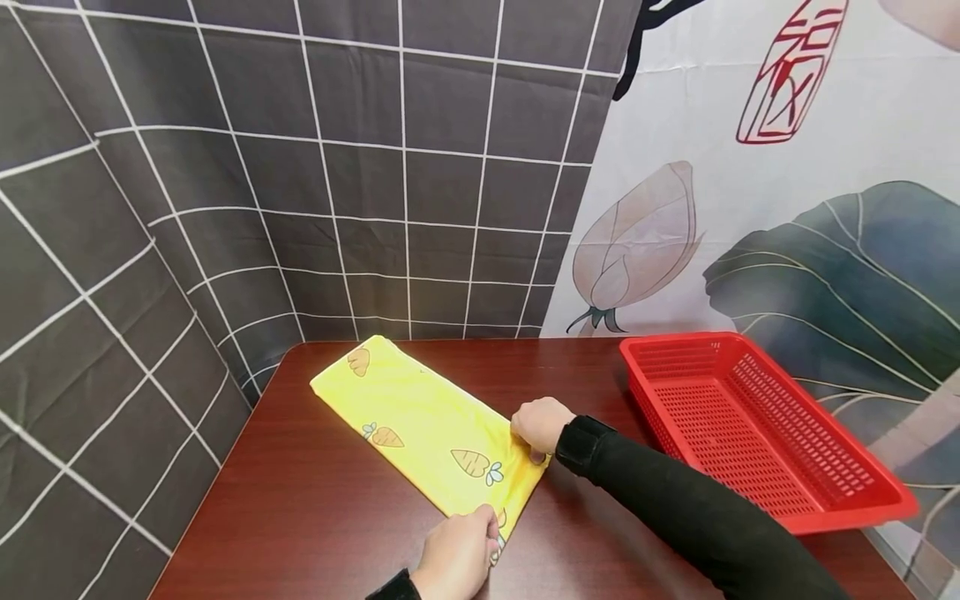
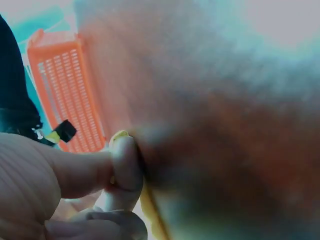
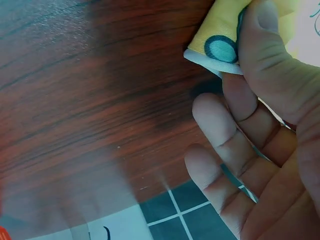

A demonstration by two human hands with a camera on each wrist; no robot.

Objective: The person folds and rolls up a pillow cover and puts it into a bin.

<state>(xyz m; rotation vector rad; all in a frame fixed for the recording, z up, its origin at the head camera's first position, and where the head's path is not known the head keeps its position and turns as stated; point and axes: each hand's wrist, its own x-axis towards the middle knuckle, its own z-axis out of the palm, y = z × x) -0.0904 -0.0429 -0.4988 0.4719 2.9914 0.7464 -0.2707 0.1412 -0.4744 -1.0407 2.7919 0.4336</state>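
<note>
1. Nearest the head camera, the left hand (image 1: 457, 554) pinches the near corner of the folded yellow cloth (image 1: 420, 421) at the front of the table (image 1: 300, 517). The left wrist view shows the thumb (image 2: 125, 162) pressed against the cloth's edge with the other fingers curled beneath.
2. The right hand (image 1: 542, 423) grasps the cloth's other near corner, on the side toward the basket. In the right wrist view the thumb (image 3: 265, 35) lies on top of that corner (image 3: 220, 42), and the other fingers (image 3: 220, 130) reach under it, slightly bent.
3. The yellow cloth, printed with carrots, lies flat on the dark wooden table as a long folded strip, running diagonally from the two hands away toward the far left part of the tabletop.
4. A red plastic basket (image 1: 757, 425) stands on the right side of the table, near the right forearm in its black sleeve (image 1: 690, 508) but apart from the cloth.
5. Behind the table hang a grey grid-patterned curtain (image 1: 300, 167) and a white sheet with a lotus print (image 1: 787, 208).
</note>
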